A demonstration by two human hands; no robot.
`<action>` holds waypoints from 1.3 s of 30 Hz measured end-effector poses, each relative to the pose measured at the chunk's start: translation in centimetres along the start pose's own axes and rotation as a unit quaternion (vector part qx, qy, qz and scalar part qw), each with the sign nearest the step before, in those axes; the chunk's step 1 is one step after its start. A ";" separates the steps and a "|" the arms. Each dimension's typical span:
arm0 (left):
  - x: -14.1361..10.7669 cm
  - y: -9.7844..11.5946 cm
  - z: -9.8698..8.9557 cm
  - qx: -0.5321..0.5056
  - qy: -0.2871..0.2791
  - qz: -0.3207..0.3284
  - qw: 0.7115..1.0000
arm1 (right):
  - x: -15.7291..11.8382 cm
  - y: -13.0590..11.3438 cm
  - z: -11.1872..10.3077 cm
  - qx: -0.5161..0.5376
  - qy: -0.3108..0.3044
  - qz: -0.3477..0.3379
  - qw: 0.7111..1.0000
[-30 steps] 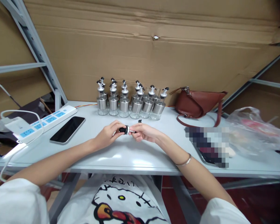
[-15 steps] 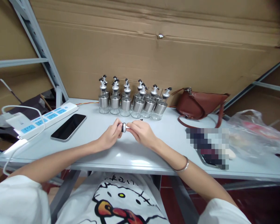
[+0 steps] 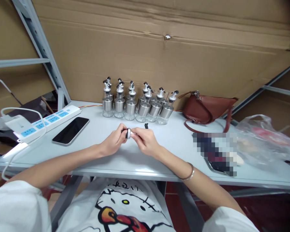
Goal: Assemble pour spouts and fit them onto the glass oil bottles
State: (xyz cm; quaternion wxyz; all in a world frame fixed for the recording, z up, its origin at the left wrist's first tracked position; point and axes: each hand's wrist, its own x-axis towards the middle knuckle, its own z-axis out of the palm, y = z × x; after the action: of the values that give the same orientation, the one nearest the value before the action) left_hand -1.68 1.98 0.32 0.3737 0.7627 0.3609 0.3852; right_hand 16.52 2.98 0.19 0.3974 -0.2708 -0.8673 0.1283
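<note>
Between my two hands, just over the table, is a bottle pour spout (image 3: 128, 133) with a silver collar and a black stopper. My left hand (image 3: 114, 140) is closed round its black stopper end. The fingers of my right hand (image 3: 146, 140) pinch the narrow metal end, mostly hiding it. A small black cap piece (image 3: 146, 126) lies on the table just beyond my right hand. Behind both hands stand several glass bottles (image 3: 130, 109) with steel sleeves, fitted with similar silver-and-black pour spouts.
On the left lie a black-screened phone (image 3: 71, 131) and a white power strip (image 3: 50, 121) with a charger and cable. To the right are a brown handbag (image 3: 207, 108), a blurred-out item (image 3: 215, 154) and a clear plastic bag (image 3: 265, 138). A cardboard wall (image 3: 145, 58) rises behind the white table (image 3: 91, 164).
My right hand has shifted slightly down, showing more of the small black piece behind it. The pour spout stays between both hands. The bottles stand as before.
</note>
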 end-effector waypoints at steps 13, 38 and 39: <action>0.2 -2.5 -0.2 0.186 0.017 0.082 0.979 | 0.9 0.4 -1.6 0.544 -0.321 0.351 0.691; -0.3 -2.8 0.2 0.067 0.051 0.017 0.996 | -0.1 -1.3 0.5 0.161 -0.102 0.154 0.970; -0.3 -2.9 0.2 0.067 0.050 0.017 0.996 | 0.0 -1.2 0.6 0.208 -0.105 0.173 0.957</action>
State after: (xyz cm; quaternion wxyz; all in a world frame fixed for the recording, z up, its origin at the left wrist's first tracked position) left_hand -2.43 3.05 -2.30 0.2965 0.7718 0.3913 0.4040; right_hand 15.65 2.03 0.33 0.3232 -0.3131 -0.7982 0.4006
